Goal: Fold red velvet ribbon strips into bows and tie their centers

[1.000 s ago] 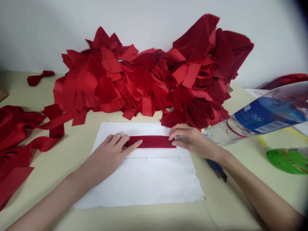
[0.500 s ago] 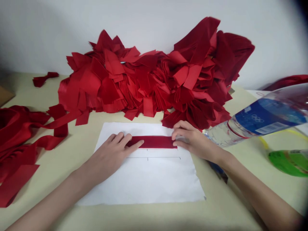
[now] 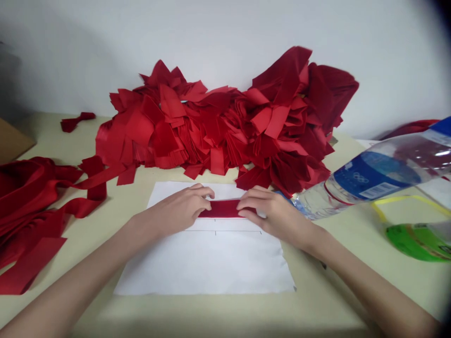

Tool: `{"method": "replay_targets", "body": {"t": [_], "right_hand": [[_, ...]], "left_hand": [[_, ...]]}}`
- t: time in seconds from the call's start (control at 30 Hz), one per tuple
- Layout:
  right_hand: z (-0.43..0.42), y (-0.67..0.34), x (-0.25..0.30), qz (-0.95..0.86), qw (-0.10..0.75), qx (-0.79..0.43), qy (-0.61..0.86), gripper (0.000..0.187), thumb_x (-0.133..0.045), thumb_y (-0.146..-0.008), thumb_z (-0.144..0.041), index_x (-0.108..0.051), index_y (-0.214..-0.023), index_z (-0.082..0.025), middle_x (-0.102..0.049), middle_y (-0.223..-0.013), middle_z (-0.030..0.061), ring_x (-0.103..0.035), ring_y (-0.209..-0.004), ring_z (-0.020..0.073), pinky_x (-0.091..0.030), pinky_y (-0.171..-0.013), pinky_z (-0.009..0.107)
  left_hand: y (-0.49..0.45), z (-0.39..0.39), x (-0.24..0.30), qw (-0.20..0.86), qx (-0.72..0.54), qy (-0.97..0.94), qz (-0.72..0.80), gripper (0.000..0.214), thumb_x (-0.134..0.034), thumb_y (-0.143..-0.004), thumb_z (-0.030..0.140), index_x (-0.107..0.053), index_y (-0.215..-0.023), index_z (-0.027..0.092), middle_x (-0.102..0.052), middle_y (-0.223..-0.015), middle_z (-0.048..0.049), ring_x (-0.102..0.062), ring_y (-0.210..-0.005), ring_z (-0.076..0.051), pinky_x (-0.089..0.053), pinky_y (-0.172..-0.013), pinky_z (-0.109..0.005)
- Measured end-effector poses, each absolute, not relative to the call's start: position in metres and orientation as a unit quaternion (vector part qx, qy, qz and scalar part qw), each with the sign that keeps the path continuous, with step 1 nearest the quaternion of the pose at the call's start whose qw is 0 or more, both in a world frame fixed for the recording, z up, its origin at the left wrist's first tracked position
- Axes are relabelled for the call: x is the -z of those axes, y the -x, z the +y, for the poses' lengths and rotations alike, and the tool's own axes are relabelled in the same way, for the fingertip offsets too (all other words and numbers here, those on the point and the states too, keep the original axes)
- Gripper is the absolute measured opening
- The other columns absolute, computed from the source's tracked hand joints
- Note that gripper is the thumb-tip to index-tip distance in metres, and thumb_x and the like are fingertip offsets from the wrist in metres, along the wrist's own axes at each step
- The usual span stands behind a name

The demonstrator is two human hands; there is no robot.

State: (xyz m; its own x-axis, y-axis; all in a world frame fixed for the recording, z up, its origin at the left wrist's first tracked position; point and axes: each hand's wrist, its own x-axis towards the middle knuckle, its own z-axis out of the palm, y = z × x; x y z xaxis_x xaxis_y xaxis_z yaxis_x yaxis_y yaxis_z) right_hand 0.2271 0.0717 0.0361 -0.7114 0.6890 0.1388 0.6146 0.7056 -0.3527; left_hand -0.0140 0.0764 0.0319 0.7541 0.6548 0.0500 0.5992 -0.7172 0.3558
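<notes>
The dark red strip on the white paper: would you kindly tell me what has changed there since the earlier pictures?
Both hands have moved inward. The left hand slid right to the strip's left end, its fingers now curled, and the right hand shifted left over the right end, so less of the dark red strip shows. The white paper and the red fabric pile stayed as they were, though the view shifted slightly.

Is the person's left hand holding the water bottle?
No, the left hand is at the dark red strip on the white paper, and the water bottle is away to the right.
</notes>
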Motion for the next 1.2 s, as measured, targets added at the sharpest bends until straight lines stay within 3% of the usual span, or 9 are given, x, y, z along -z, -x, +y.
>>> {"method": "replay_targets", "body": {"t": [0.13,0.33,0.57,0.9,1.2], "right_hand": [[0.070,-0.197,-0.029,-0.922,0.138,-0.161,0.323,0.016,-0.049,-0.089,-0.019,-0.065,-0.089,-0.017,-0.063,-0.090,0.0045,-0.055,-0.086,0.0167,-0.043,-0.082,0.030],[0.073,-0.188,-0.009,-0.929,0.142,-0.156,0.305,0.020,-0.048,-0.088,-0.013,-0.066,-0.081,-0.017,-0.063,-0.084,0.0034,-0.055,-0.083,0.0154,-0.045,-0.074,0.027],[0.067,-0.190,-0.004,-0.936,0.171,-0.102,0.290,0.018,-0.051,-0.084,-0.011,-0.066,-0.077,-0.015,-0.062,-0.082,0.0027,-0.054,-0.078,0.0140,-0.045,-0.072,0.027],[0.065,-0.191,-0.006,-0.949,0.153,-0.064,0.269,0.020,-0.049,-0.084,-0.014,-0.067,-0.076,-0.013,-0.060,-0.079,0.0040,-0.052,-0.075,0.0140,-0.045,-0.068,0.026],[0.068,-0.193,-0.010,-0.933,0.159,-0.140,0.290,0.019,-0.052,-0.084,-0.014,-0.068,-0.075,-0.015,-0.063,-0.081,0.0031,-0.055,-0.078,0.0142,-0.046,-0.073,0.027]], "left_hand": [[0.013,0.084,-0.027,0.226,-0.105,-0.906,0.341,0.031,-0.037,-0.084,0.003,-0.064,-0.074,0.017,-0.063,-0.099,-0.0040,-0.056,-0.089,-0.016,-0.042,-0.079,-0.030],[0.011,0.097,-0.028,0.253,-0.091,-0.900,0.342,0.024,-0.046,-0.078,0.007,-0.063,-0.067,0.019,-0.066,-0.081,0.0007,-0.057,-0.068,-0.012,-0.041,-0.065,-0.025],[-0.004,0.101,-0.023,0.223,-0.112,-0.870,0.425,0.022,-0.046,-0.073,0.008,-0.059,-0.059,0.018,-0.052,-0.051,0.0016,-0.044,-0.048,-0.012,-0.027,-0.047,-0.027],[-0.009,0.097,-0.013,0.215,-0.138,-0.862,0.438,0.018,-0.046,-0.077,0.010,-0.059,-0.069,0.017,-0.059,-0.076,-0.0049,-0.052,-0.070,-0.018,-0.038,-0.064,-0.030],[-0.008,0.096,-0.010,0.245,-0.162,-0.856,0.425,0.018,-0.047,-0.078,0.009,-0.061,-0.071,0.018,-0.063,-0.070,-0.0011,-0.056,-0.064,-0.016,-0.039,-0.060,-0.027]]}}
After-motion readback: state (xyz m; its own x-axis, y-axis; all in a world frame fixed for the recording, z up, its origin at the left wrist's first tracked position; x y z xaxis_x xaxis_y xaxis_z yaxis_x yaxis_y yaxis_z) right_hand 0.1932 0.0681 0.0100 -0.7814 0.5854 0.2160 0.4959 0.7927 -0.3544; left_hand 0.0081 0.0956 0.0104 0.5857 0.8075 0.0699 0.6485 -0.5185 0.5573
